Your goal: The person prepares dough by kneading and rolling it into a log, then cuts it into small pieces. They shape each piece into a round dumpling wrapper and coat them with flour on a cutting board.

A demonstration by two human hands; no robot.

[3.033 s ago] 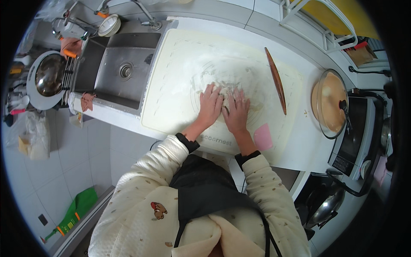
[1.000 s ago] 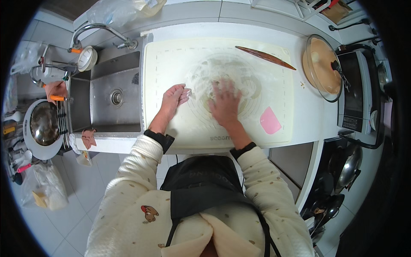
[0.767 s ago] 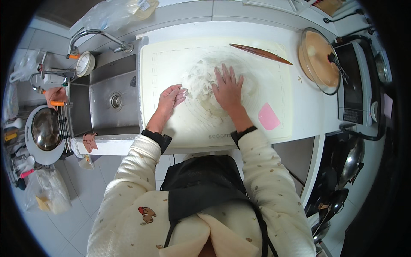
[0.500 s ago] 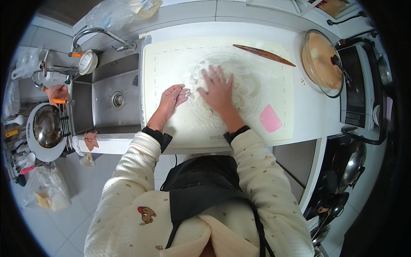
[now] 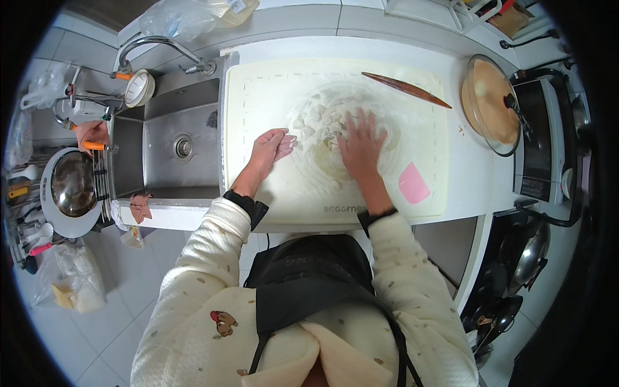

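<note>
Head view: the right hand (image 5: 361, 145) lay flat, fingers spread, pressing on the dough (image 5: 322, 126) near the middle of the mat (image 5: 258, 97) on the desk (image 5: 464, 174). The left hand (image 5: 269, 145) rested at the dough's 8 o'clock edge, its grip apart and holding nothing. A rolling pin (image 5: 406, 89) lay at 1 o'clock from the dough, a pink scraper (image 5: 412, 183) at 4 o'clock. The lidded pan (image 5: 493, 103) stood at 3 o'clock, the sink (image 5: 177, 145) at 9 o'clock.
</note>
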